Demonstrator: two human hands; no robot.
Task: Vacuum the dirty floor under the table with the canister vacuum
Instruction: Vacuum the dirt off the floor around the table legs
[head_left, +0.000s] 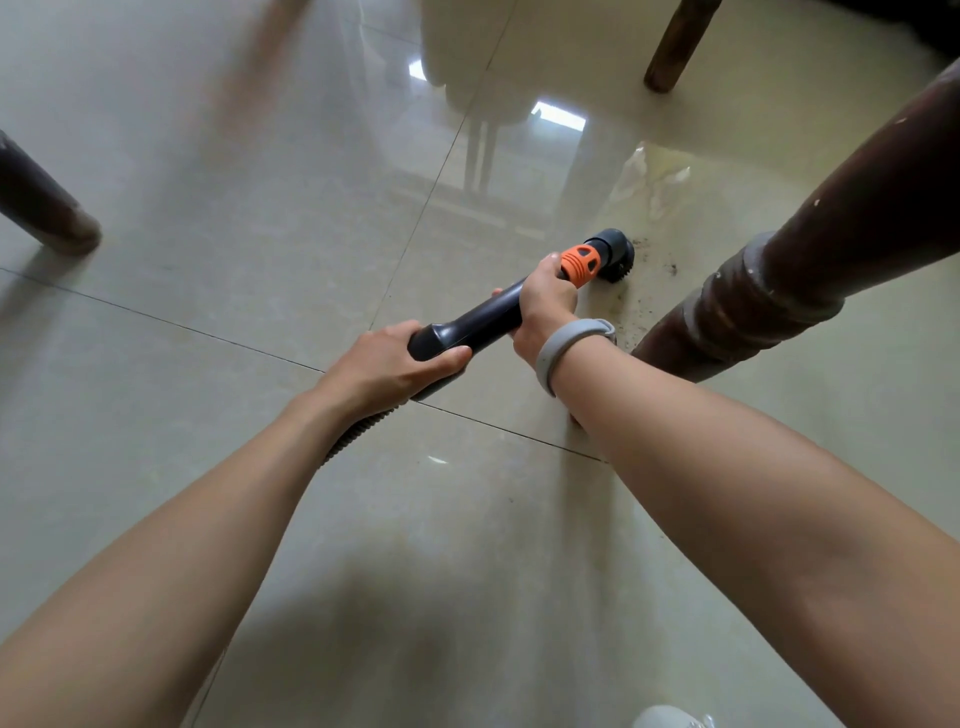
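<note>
We look down on a glossy tiled floor (208, 270), its far part blurred by reflections, so what the pale shape at the top edge is we cannot tell. Three dark table legs stand on it: the big turned leg (810, 249) at right is cut off by the frame, as are the left leg (36, 208) and the far leg (675, 47). Our left hand (387, 364) grips the wand (478, 322) at its near end, hiding where the ribbed hose (358, 431) joins; the canister itself is out of view. Our right hand (543, 306), a grey band (569, 343) on the wrist, clamps the wand just behind the orange collar (582, 265). The round brush (618, 257) rests on the floor beside the big leg, touching scattered dark dirt (670, 267)
</note>
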